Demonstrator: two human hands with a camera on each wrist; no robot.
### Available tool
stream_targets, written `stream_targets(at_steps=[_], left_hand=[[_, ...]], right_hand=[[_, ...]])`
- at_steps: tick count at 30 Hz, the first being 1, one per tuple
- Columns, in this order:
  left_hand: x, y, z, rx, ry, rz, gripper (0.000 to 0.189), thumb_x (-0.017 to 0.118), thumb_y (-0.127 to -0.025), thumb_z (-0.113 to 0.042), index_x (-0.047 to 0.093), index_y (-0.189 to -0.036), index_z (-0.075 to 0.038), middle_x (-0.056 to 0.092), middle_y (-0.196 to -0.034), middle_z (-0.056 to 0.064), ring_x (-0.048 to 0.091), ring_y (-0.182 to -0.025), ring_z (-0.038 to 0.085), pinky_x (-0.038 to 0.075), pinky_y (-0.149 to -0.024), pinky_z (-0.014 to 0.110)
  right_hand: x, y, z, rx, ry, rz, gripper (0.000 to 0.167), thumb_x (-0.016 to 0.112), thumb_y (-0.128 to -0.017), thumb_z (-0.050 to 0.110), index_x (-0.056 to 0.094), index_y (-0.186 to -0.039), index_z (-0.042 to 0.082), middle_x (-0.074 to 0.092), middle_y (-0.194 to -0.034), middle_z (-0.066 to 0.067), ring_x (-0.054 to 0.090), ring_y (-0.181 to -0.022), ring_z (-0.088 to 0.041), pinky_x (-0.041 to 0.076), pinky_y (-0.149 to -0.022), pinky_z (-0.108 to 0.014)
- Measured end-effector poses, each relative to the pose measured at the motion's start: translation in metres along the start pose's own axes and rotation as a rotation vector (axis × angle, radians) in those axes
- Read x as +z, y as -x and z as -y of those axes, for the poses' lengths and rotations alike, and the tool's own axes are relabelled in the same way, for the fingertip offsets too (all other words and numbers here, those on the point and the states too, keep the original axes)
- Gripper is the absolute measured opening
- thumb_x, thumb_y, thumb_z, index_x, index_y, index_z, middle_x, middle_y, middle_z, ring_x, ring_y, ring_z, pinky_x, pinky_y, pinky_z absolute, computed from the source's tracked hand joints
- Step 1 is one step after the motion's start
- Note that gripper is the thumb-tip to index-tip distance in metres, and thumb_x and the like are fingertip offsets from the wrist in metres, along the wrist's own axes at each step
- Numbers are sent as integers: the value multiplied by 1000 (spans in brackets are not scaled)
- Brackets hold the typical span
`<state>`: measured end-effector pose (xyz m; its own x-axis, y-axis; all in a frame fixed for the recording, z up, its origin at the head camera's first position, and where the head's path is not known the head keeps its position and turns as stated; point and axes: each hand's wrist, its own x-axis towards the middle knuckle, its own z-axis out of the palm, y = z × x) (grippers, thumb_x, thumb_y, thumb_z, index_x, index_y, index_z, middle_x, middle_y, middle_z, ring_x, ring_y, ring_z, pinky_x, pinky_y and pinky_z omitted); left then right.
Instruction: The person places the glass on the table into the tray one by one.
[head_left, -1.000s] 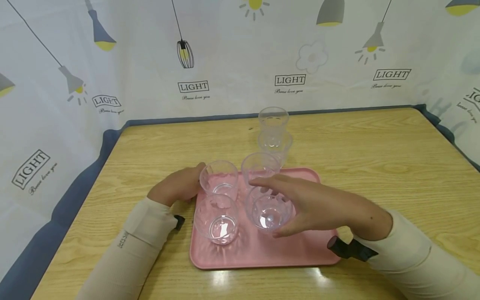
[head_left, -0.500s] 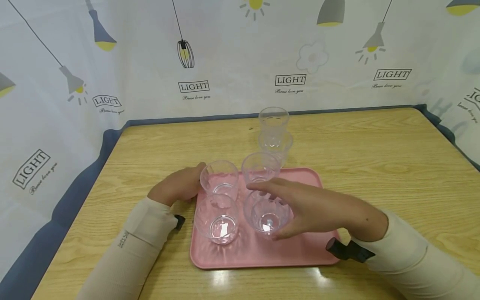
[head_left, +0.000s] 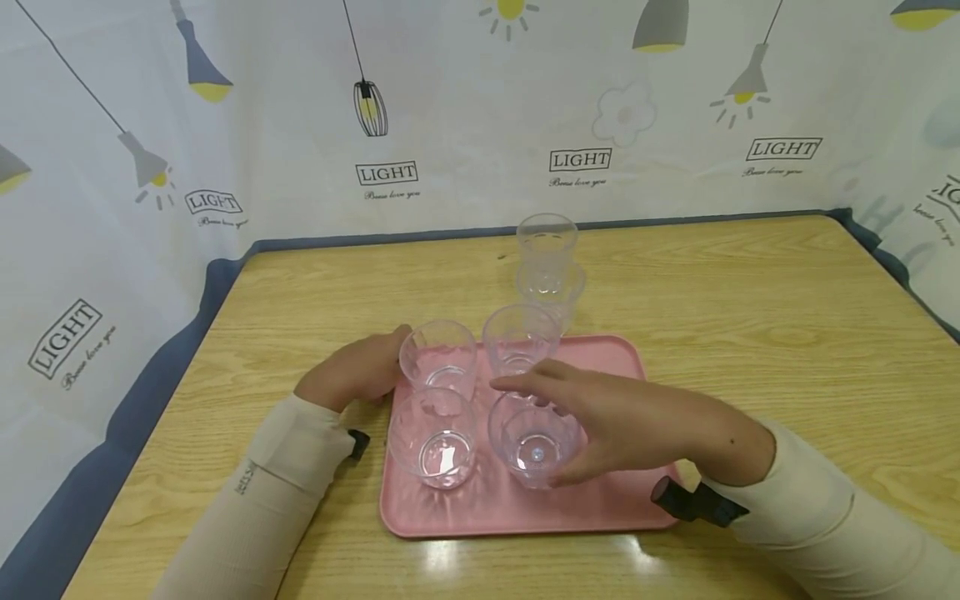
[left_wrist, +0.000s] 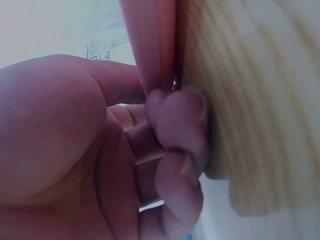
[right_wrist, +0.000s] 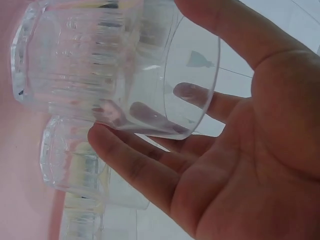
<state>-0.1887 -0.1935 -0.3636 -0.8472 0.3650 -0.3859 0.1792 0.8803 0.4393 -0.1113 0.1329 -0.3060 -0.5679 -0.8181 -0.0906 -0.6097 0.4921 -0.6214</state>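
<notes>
On the pink tray, my right hand holds a clear plastic cup upright at the front middle. The right wrist view shows thumb and fingers around the upper part of this cup, whose base is right by the tray's surface. My left hand grips the tray's left edge; in the left wrist view its curled fingers reach around the tray rim. Three similar cups stand on the tray: one front left, one back left, one behind the held cup.
Beyond the tray on the wooden table, a clear cup stands at the back, with another cup in front of it. A printed curtain hangs behind and around the table.
My right hand has lowered slightly with its cup, bringing the cup down to the tray. The left hand, the tray and the other cups keep their places.
</notes>
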Motion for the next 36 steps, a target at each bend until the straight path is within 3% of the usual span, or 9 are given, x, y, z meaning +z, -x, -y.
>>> stream_targets(at_steps=[7, 19, 29, 36], left_hand=[[-1, 1, -2, -5, 6, 3, 24, 34, -107, -35, 48, -110, -16, 56, -74, 5, 56, -58, 19, 47, -63, 33], [0, 0, 0, -9, 17, 5, 24, 34, -107, -36, 48, -111, -16, 55, -76, 5, 55, -58, 19, 47, -61, 32], [-1, 0, 0, -14, 27, 8, 27, 30, -108, -37, 48, -108, -16, 55, -76, 5, 56, -58, 19, 47, -62, 33], [-1, 1, -2, -40, 39, 2, 41, 18, -108, -43, 49, -104, -17, 53, -71, 3, 54, -58, 19, 46, -66, 33]], right_hand=[[-1, 1, 2, -6, 43, 6, 97, 86, -75, 35, 33, -155, 24, 47, -147, -1, 52, -127, -13, 49, -103, -35], [-3, 3, 1, -17, 23, -6, 95, 86, -77, 37, 34, -155, 22, 40, -154, 4, 45, -136, -12, 46, -108, -37], [-8, 7, 0, -22, 65, -13, 89, 84, -79, 38, 37, -153, 22, 53, -143, 3, 55, -123, -9, 49, -103, -35], [-7, 6, -2, -23, 42, -18, 90, 84, -79, 40, 37, -153, 21, 46, -151, 4, 47, -136, -10, 45, -110, -38]])
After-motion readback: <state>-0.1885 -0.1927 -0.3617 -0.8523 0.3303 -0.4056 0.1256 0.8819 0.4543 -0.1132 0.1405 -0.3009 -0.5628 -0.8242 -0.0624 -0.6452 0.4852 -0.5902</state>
